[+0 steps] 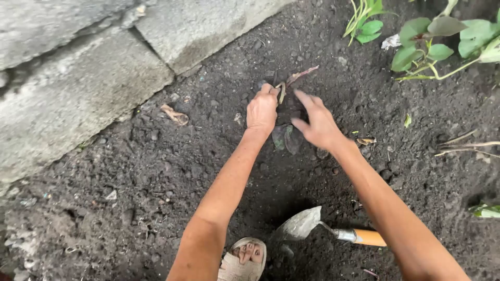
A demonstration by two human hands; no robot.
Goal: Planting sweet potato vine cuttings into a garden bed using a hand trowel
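While the left hand (262, 110) pinches a seedling (289, 83) upright in the dark soil (156, 171), the right hand (317, 124) hovers open beside it. Seedling looks placed but not firmed in; the trowel (312, 225) lies aside.

Flat, even daylight falls over dark soil (156, 171), with no glare. A soft shadow pools below the arms, near the trowel (307, 224). The right hand (319, 122) shows slight motion blur (its fingers smeared), and the pale concrete wall (78, 88) looks brightest.
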